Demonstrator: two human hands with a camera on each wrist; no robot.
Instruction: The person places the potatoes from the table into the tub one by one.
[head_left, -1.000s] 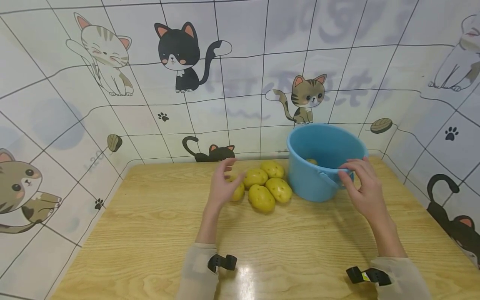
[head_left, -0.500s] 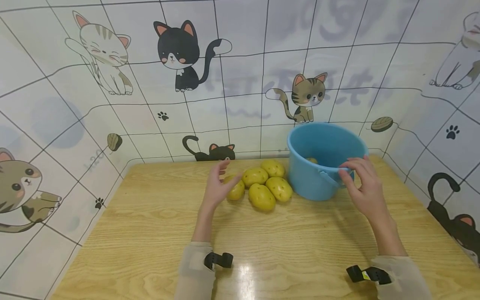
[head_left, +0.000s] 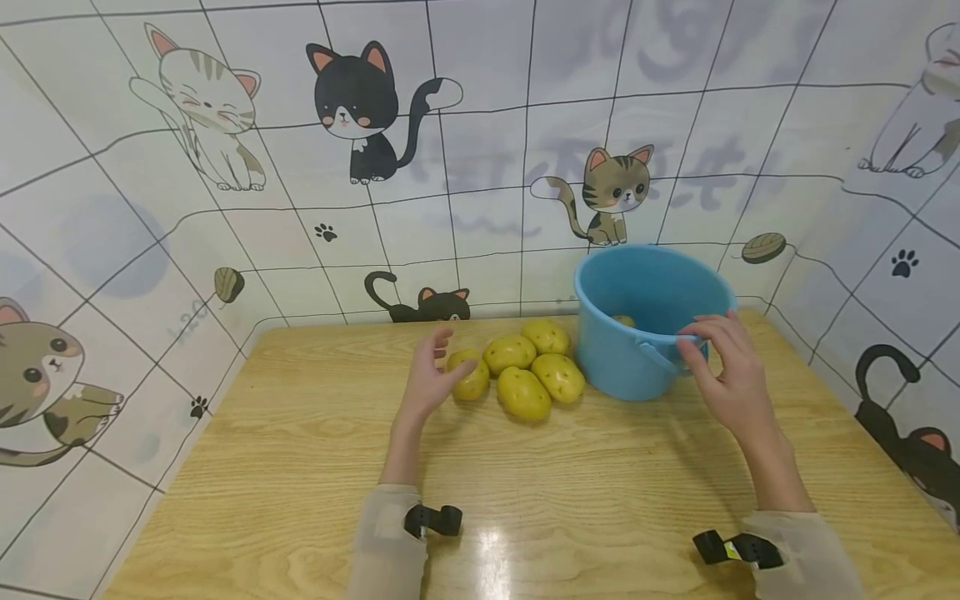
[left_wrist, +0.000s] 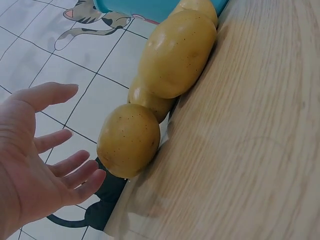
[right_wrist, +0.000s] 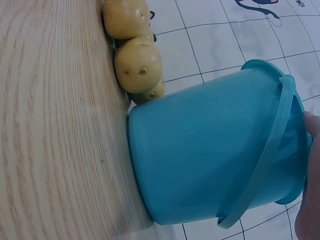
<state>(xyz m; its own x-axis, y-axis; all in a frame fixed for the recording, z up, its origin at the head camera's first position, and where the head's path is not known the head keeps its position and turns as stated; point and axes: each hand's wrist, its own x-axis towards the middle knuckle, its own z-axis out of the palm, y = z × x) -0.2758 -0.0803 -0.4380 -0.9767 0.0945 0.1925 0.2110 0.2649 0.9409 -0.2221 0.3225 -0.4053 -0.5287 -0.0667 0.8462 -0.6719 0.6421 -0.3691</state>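
Observation:
My left hand is held with fingers spread and slightly bent, just left of the leftmost yellow potato. In the left wrist view, a gap shows between the thumb and the fingertips, with that potato beyond them. Several potatoes sit clustered on the table, up against the left side of a light blue bucket. My right hand grips the bucket's near right rim, fingers over the edge and thumb outside. Inside the bucket, part of one potato shows; the rest of its bottom is hidden.
The wood-grain table meets a cat-patterned wall behind the potatoes and bucket. The bucket's handle hangs down along its outside. Each sleeve carries a black wrist camera.
My left hand has drawn slightly left and away from the leftmost potato, which now shows more fully. The right hand and bucket have stayed in place.

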